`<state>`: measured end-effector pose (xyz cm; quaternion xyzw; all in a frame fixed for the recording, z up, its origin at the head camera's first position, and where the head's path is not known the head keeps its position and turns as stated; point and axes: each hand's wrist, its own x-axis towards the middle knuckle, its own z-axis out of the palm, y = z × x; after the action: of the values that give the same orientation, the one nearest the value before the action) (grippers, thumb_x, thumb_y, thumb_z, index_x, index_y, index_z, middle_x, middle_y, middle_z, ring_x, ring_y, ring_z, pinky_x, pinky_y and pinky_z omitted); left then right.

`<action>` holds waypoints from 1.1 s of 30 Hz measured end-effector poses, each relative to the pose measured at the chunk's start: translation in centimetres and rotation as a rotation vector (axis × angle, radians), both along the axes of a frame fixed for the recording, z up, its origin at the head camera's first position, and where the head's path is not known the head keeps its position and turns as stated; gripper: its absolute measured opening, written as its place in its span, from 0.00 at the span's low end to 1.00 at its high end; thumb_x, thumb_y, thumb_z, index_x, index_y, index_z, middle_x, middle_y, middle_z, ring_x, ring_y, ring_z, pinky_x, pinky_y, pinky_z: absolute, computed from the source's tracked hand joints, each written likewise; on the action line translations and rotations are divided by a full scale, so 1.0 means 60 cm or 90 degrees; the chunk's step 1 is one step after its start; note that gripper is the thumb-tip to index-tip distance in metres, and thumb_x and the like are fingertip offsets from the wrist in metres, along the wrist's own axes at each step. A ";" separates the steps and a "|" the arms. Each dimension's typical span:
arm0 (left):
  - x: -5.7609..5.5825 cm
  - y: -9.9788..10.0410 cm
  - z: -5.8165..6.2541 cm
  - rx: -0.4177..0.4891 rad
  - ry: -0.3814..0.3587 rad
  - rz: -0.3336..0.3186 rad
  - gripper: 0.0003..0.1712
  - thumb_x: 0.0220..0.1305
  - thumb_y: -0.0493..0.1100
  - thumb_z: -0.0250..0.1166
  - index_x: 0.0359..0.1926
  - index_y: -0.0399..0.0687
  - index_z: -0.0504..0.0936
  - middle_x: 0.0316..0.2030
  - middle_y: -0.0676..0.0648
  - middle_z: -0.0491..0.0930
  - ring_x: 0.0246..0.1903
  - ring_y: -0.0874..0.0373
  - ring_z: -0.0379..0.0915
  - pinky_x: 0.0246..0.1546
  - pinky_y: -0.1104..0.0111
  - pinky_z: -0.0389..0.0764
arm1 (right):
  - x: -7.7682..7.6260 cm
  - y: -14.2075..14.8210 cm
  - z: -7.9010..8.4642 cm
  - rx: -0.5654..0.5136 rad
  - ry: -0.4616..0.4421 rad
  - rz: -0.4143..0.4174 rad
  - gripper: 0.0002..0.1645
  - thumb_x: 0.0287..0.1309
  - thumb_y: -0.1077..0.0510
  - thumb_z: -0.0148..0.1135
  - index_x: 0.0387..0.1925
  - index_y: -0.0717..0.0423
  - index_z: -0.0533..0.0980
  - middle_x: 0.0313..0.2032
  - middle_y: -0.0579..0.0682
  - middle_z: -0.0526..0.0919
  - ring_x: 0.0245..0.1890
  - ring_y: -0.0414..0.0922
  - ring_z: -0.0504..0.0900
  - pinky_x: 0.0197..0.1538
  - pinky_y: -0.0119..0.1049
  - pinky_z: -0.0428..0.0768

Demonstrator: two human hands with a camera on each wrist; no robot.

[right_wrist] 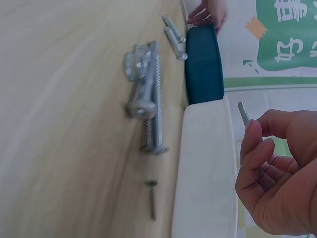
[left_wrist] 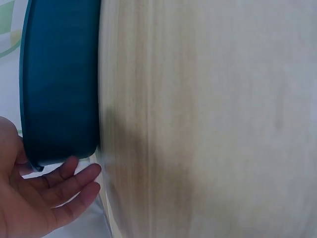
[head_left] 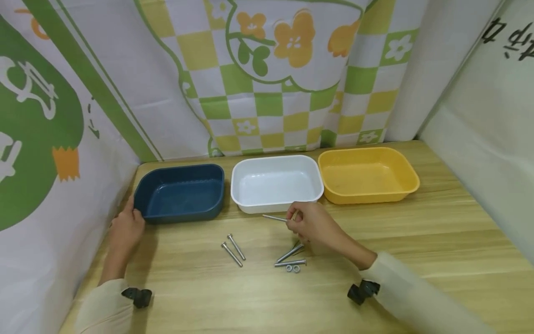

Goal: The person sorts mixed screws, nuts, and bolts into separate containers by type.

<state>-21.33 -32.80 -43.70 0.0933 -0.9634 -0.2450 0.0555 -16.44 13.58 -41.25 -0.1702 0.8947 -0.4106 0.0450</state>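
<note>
My left hand [head_left: 128,227] holds the near left corner of the dark blue tray [head_left: 179,218]. In the left wrist view, fingers [left_wrist: 74,186] lie against the tray's outer end while the thumb side passes behind its rim. My right hand [head_left: 310,221] pinches a silver bolt [head_left: 274,217] between thumb and fingertips, its shaft pointing left in front of the white tray [head_left: 275,208]. The bolt's other end is hidden in the fingers. Below this hand lie two bolts [head_left: 290,263], two nuts [head_left: 296,268] and a small dark screw [right_wrist: 152,201].
Two more bolts [head_left: 232,254] lie side by side on the wooden table [head_left: 200,297], in front of the gap between the blue and white trays. A yellow tray [head_left: 369,197] stands at the right of the row. Patterned cloth [head_left: 267,111] hangs behind the trays.
</note>
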 end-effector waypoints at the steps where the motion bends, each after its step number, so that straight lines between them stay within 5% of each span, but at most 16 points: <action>1: 0.000 0.000 -0.001 0.008 0.002 0.004 0.32 0.76 0.42 0.34 0.77 0.36 0.51 0.60 0.17 0.63 0.54 0.15 0.61 0.51 0.31 0.64 | -0.003 -0.005 0.002 -0.003 0.007 0.006 0.02 0.56 0.66 0.63 0.30 0.57 0.78 0.15 0.42 0.76 0.12 0.37 0.75 0.17 0.31 0.71; 7: -0.002 0.001 0.002 0.050 0.001 0.001 0.33 0.75 0.41 0.34 0.78 0.38 0.50 0.63 0.19 0.61 0.57 0.16 0.59 0.54 0.32 0.61 | -0.018 -0.035 0.018 0.001 0.026 0.015 0.02 0.56 0.65 0.62 0.30 0.56 0.79 0.16 0.46 0.81 0.14 0.39 0.79 0.19 0.31 0.70; 15: -0.002 -0.003 0.000 0.044 -0.006 -0.020 0.33 0.77 0.41 0.34 0.78 0.37 0.46 0.59 0.15 0.63 0.44 0.25 0.71 0.40 0.36 0.70 | -0.037 -0.076 0.035 -0.019 0.005 0.019 0.02 0.57 0.63 0.63 0.33 0.58 0.80 0.16 0.41 0.79 0.16 0.46 0.82 0.20 0.32 0.71; 23: -0.001 -0.003 -0.001 0.043 -0.015 -0.012 0.33 0.76 0.41 0.33 0.78 0.35 0.46 0.61 0.16 0.61 0.54 0.18 0.64 0.48 0.33 0.67 | -0.064 -0.114 0.043 -0.016 0.046 0.010 0.03 0.54 0.63 0.62 0.31 0.56 0.81 0.15 0.45 0.80 0.13 0.37 0.77 0.19 0.30 0.68; 33: -0.001 0.001 0.003 0.035 -0.006 -0.021 0.33 0.75 0.39 0.34 0.77 0.33 0.46 0.60 0.16 0.63 0.52 0.17 0.64 0.50 0.33 0.66 | -0.088 -0.153 0.046 -0.039 0.037 0.015 0.03 0.54 0.63 0.63 0.30 0.58 0.81 0.14 0.42 0.80 0.12 0.36 0.78 0.18 0.28 0.68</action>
<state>-21.37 -32.76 -43.52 0.0804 -0.9581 -0.2715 0.0442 -21.72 4.39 -38.46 -0.1938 0.8806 -0.4320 0.0186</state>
